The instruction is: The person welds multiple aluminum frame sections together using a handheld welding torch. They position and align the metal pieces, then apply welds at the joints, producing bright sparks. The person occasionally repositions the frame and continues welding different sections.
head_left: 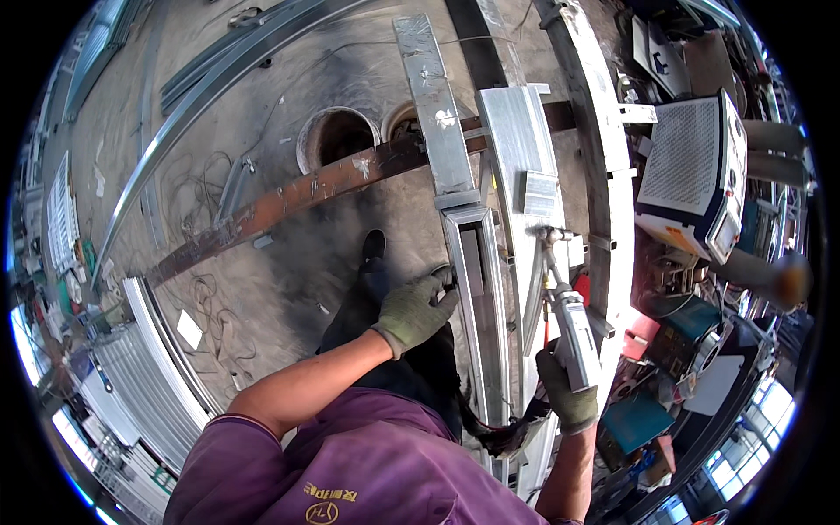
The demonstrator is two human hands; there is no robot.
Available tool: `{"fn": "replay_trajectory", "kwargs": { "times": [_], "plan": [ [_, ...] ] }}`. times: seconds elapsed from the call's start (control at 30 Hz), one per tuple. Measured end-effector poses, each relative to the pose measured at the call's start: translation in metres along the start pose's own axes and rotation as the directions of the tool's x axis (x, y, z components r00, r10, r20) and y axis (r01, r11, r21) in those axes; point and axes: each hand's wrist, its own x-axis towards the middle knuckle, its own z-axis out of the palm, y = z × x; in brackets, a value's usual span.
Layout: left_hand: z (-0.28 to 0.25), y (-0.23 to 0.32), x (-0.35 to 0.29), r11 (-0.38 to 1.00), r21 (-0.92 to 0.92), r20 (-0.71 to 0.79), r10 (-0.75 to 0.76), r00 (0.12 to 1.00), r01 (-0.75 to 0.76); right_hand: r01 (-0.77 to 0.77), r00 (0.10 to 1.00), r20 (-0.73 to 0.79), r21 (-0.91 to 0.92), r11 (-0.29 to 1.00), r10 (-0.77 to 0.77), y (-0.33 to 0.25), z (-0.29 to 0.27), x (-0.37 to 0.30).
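- Firmly gripping grey metal channel (479, 289): gloved left hand (413, 308), fingers curled on its edge.
- Clamped around handheld welding gun (573, 328): gloved right hand (564, 394), nozzle touching galvanised frame (525, 149).

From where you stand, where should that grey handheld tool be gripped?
Grip the grey tool by its long rear body, coming from below at the person's side, as the right hand does. Its nozzle end points up at the metal frame, so keep hands off that end.
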Motion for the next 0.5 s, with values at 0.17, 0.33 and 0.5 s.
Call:
{"fn": "replay_trajectory", "kwargs": {
  "times": [0.17, 0.33, 0.5],
  "plan": [
    [0.002, -0.034, -0.014, 0.985, 0.051, 0.127, 0.154, 0.98, -0.162, -0.003, 0.999, -0.034, -0.03, 1.0, 0.002, -0.018, 0.014, -0.027],
    [0.014, -0.027, -0.017, 0.955, 0.014, 0.177, 0.29, 0.941, -0.297, 0.107, 0.994, 0.003, -0.117, 0.987, -0.107, -0.027, 0.059, -0.03],
    [0.0, -0.025, -0.02, 0.97, -0.045, 0.266, 0.241, 0.933, -0.238, 0.313, 0.948, 0.044, -0.302, 0.9, -0.315, -0.042, 0.082, -0.018]
  ]
}}
